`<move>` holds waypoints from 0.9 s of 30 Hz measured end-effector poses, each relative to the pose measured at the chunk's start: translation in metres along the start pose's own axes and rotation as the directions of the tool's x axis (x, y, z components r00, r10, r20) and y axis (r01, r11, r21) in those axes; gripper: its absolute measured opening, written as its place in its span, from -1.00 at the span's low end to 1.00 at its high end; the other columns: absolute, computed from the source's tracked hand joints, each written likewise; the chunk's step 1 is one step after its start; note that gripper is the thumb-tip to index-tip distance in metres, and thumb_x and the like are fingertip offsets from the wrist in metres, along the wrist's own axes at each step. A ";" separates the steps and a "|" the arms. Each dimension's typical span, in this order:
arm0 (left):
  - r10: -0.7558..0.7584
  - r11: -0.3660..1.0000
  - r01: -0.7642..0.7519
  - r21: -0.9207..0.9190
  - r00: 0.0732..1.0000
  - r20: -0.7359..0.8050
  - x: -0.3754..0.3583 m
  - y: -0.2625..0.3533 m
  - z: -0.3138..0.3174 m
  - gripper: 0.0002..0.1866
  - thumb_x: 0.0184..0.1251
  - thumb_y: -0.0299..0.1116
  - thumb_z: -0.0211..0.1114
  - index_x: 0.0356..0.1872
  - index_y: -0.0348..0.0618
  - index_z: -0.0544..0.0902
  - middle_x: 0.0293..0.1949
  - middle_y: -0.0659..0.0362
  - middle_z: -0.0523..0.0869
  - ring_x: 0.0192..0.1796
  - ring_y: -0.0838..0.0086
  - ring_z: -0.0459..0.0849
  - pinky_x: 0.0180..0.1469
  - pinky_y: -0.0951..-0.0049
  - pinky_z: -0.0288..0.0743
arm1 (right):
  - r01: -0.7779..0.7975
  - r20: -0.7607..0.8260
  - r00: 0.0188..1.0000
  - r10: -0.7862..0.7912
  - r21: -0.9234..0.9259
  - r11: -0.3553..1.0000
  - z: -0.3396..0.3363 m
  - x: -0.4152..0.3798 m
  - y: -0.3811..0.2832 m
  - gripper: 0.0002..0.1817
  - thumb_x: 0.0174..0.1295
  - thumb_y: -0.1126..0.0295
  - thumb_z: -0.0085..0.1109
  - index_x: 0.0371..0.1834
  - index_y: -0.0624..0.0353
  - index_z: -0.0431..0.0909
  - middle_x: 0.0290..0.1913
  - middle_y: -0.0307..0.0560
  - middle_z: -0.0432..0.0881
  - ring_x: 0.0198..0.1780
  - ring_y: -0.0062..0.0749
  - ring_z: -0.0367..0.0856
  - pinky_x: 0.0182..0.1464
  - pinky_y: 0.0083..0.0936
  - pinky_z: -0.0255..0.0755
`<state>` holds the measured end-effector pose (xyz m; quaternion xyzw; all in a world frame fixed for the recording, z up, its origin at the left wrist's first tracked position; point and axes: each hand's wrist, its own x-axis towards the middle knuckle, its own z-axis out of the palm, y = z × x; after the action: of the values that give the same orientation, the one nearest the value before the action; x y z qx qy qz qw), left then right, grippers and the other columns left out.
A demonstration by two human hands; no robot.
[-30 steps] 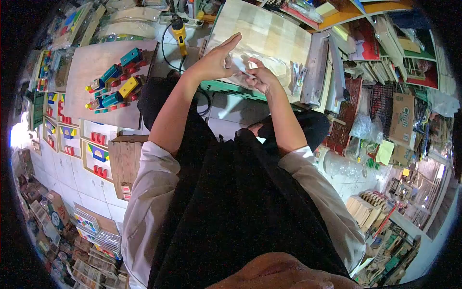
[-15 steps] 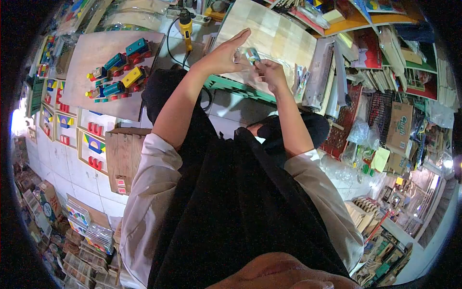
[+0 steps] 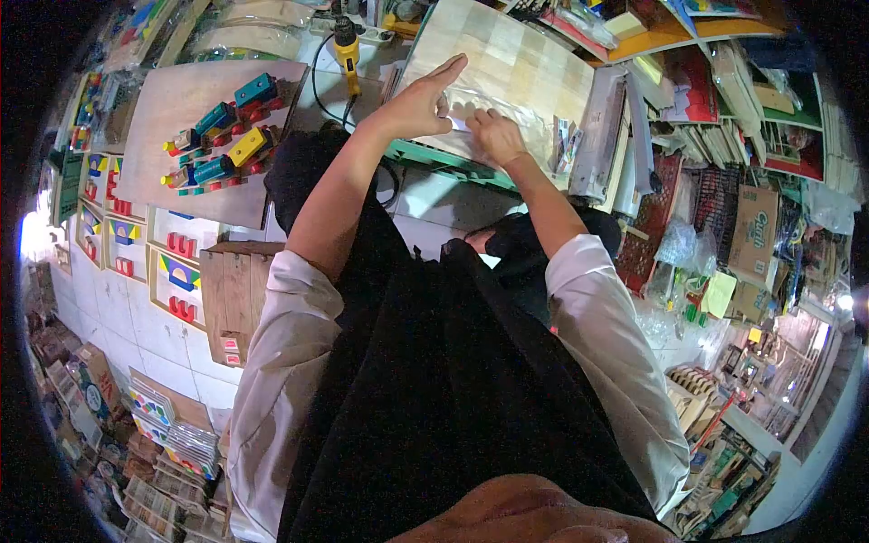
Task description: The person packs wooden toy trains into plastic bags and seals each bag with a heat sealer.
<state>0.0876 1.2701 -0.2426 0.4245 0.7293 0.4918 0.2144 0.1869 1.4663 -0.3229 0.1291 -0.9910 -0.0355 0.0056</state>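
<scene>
Head view | hands (image 3: 417, 107) near wooden board (image 3: 520, 56) edge | gap between them

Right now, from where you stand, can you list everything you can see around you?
Pale wooden board: one, light brown, top center
Toy trains: apparently two, teal and yellow with red wheels, on the left board
Power tool: one, yellow and black, between the boards
Slatted box: one, brown, left
Block trays: several, pale frames, red, blue and yellow blocks, far left
Wrapped stacks: several, white with colored shapes, lower left
Cardboard box: one, brown, right
Sheet: one, yellow-green, right
Clutter too jumbled to count: mixed colors, both sides
Left hand: one, over the pale board, fingers spread from thumb
Right hand: one, fingers curled, over the pale board; grip unclear
</scene>
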 end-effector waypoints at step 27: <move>-0.006 0.996 0.008 -0.087 1.000 0.026 -0.004 0.006 -0.006 -0.02 -0.24 -0.61 0.20 0.38 -0.07 0.00 0.38 0.02 0.11 -0.42 0.41 0.53 -0.26 0.47 0.47 | -0.064 0.078 0.996 0.051 0.177 0.982 0.022 -0.023 0.002 -0.76 0.12 0.33 0.00 -0.21 0.23 0.46 -0.13 0.03 0.43 -0.12 -0.12 0.50 -0.17 -0.32 0.51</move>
<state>0.0877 1.2643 -0.2348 0.4185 0.7058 0.5169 0.2439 0.2086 1.4758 -0.3449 0.0988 -0.9930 0.0491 -0.0411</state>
